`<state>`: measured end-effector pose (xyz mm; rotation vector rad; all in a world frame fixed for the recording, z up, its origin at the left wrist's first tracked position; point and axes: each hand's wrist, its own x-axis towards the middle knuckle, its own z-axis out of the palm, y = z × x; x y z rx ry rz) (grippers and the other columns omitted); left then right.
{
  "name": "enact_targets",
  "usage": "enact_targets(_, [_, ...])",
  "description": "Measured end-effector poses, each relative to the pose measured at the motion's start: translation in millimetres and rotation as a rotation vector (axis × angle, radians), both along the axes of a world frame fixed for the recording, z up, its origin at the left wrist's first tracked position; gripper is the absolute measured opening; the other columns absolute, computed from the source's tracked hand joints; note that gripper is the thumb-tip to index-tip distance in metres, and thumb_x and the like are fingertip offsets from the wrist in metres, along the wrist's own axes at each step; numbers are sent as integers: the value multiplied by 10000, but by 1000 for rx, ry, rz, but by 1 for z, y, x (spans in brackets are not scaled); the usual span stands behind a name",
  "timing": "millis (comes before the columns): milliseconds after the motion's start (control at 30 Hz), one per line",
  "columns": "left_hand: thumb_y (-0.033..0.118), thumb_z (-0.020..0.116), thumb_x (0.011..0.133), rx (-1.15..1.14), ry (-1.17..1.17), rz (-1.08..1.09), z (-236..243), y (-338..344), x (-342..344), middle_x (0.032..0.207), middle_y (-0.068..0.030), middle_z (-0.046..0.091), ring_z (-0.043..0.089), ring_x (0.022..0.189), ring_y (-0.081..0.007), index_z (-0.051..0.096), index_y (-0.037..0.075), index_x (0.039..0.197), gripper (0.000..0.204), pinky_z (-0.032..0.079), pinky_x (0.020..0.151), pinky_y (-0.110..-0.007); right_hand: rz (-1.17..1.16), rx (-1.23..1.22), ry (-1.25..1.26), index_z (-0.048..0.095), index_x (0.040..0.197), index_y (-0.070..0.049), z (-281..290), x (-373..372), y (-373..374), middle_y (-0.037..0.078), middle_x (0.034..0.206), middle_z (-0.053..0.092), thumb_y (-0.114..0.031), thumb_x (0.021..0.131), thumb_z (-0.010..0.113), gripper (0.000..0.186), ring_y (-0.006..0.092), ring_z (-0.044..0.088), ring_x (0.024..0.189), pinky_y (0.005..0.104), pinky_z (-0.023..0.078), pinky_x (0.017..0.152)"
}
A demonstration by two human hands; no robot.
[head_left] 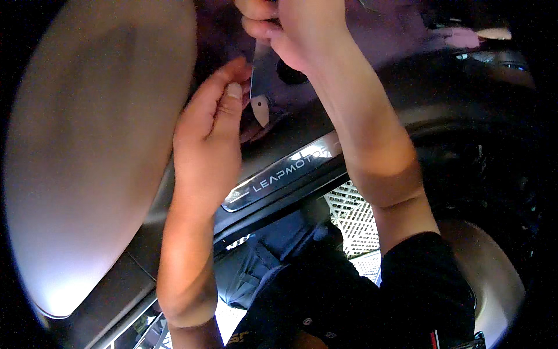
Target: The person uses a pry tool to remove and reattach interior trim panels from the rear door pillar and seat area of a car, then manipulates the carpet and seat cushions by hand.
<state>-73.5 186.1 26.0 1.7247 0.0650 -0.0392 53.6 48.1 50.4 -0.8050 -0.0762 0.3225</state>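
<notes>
In the upper middle, a thin, flat, dark sheet-like piece [264, 70] with a bright edge hangs below my right hand [296, 29]. The fingers of that hand are curled closed at the piece's top end, partly cut off by the picture's upper border. My left hand [210, 116] is beside the bright edge, its fingers stretched toward it and its thumb lying apart on the near side. Just below the piece is a pale pointed tab [260, 110] with a small dark hole; whether the two are joined I cannot tell.
A car's door sill with a shiny lettered scuff plate [285, 166] runs under my forearms. A large, smooth rounded seat-like form [99, 145] fills the left side. Dark carpet lies ahead, and a light perforated floor mat [354, 218] shows outside the sill.
</notes>
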Motion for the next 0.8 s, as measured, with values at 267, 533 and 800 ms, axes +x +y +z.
enact_targets(267, [248, 631, 1054, 73, 46, 0, -9, 5, -1, 1038, -127, 750, 676, 884, -156, 672, 1, 1281, 338, 553, 756, -315, 47, -42, -55, 441, 820, -183, -6, -12, 13, -51, 610, 409, -599, 1096, 340, 509, 81, 352, 458, 249, 268, 394])
enact_targets(533, [191, 679, 988, 602, -286, 6, -17, -7, 1, 950, -206, 729, 697, 780, -384, 690, 12, 1082, 202, 547, 699, -438, -16, -70, -142, 423, 768, -163, -8, -41, 13, -35, 592, 385, -610, 1087, 344, 555, 88, 335, 449, 262, 253, 389])
enact_targets(800, [166, 640, 974, 868, -275, -68, -22, -17, 1, 951, -230, 717, 695, 870, -441, 663, 45, 1037, 139, 545, 741, -542, 35, -18, 91, 422, 780, -213, -26, -28, 4, -47, 611, 363, -633, 1086, 322, 529, 101, 313, 470, 272, 204, 404])
